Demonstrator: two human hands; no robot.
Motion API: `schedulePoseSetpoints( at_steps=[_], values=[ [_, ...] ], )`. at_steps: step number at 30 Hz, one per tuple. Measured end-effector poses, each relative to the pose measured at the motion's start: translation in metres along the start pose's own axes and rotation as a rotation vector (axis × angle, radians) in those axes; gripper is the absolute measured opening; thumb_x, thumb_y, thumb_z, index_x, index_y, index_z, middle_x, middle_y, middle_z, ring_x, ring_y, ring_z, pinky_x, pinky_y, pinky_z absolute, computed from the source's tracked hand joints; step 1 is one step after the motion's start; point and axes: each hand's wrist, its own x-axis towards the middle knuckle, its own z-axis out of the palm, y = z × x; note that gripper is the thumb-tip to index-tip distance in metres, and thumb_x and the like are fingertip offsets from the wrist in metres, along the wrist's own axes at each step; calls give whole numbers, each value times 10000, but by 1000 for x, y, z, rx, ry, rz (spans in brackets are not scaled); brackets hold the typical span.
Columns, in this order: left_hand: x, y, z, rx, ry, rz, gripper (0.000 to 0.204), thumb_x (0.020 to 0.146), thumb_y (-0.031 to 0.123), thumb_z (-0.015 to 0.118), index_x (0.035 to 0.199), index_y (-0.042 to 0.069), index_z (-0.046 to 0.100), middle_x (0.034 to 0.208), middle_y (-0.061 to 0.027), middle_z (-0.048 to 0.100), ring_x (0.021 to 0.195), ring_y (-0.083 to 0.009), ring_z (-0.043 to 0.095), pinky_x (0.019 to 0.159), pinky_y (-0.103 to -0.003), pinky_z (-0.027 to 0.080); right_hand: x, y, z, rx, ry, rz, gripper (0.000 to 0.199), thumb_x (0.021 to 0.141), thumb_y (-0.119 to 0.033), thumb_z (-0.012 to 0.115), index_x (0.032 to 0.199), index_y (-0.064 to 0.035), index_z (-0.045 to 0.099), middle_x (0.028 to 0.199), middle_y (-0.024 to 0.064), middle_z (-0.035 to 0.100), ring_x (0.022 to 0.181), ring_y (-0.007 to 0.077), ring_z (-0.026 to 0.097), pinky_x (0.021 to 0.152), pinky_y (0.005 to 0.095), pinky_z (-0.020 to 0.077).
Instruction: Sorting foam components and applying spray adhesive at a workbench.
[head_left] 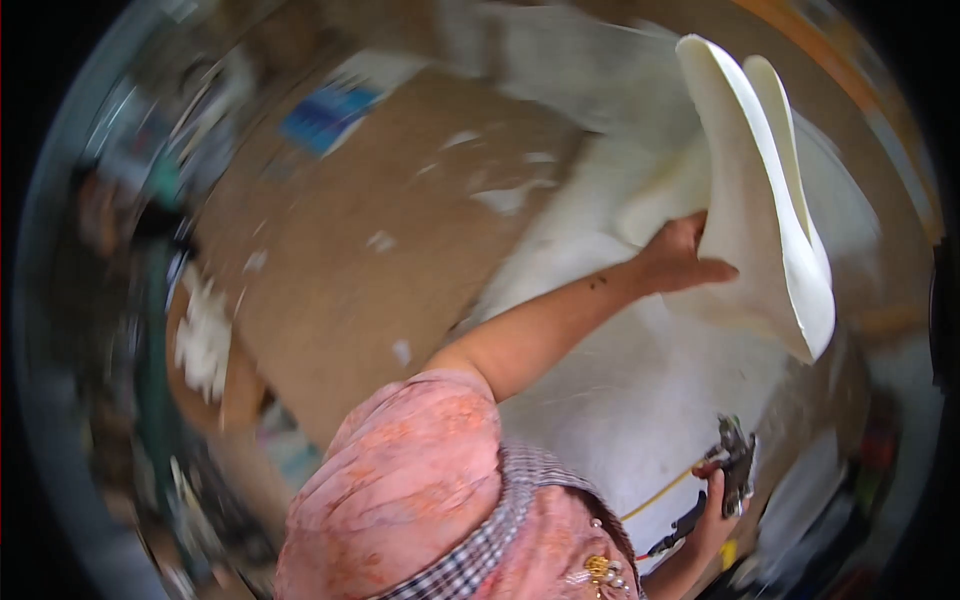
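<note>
My left arm reaches out to the right, and my left hand (685, 258) grips the edge of a cream-white curved moulded piece (752, 225). The piece stands tall, with two upright flaps at its top and a rounded lower end. Its thumb side shows against the piece; the other fingers are partly hidden. Lower down, my right hand (712, 510) is wrapped round a metal spray gun (738, 465). A thin yellow hose (660, 492) runs near the gun. The gun and the piece are apart.
A brown board (400, 220) with white scraps lies at left, a blue printed sheet (328, 115) on its far part. Whitish sheeting (590, 370) spreads under my arm. Blurred clutter lines the left side. A round brown container (205, 340) holds white material.
</note>
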Motion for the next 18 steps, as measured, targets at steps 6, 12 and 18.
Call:
schedulePoseSetpoints(
  at_steps=[6, 12, 18],
  values=[
    [-206, 113, -129, -349, 746, -164, 506, 692, 231, 725, 1135, 63, 549, 1036, -67, 597, 978, -194, 554, 873, -340, 445, 10, -12, -17, -73, -382, -24, 171, 855, -84, 582, 979, 31, 561, 859, 90, 604, 777, 171, 573, 753, 315, 466],
    [-438, 318, -279, 114, 1596, -124, 950, 670, 664, 619, 1403, 164, 278, 1374, -132, 380, 1250, -333, 363, 943, -575, 324, 10, -20, -14, -29, -573, -44, 199, 849, -57, 580, 1019, 43, 549, 853, 91, 596, 751, 168, 569, 745, 308, 474],
    [-486, 232, -339, -62, 1594, 111, 600, 805, 381, 583, 1333, 193, 368, 1355, -77, 377, 1226, -301, 377, 1012, -417, 319, -7, -65, 8, -165, -495, -157, 283, 832, -12, 586, 1108, 20, 531, 868, 47, 592, 760, 124, 566, 702, 279, 482]
  ],
)
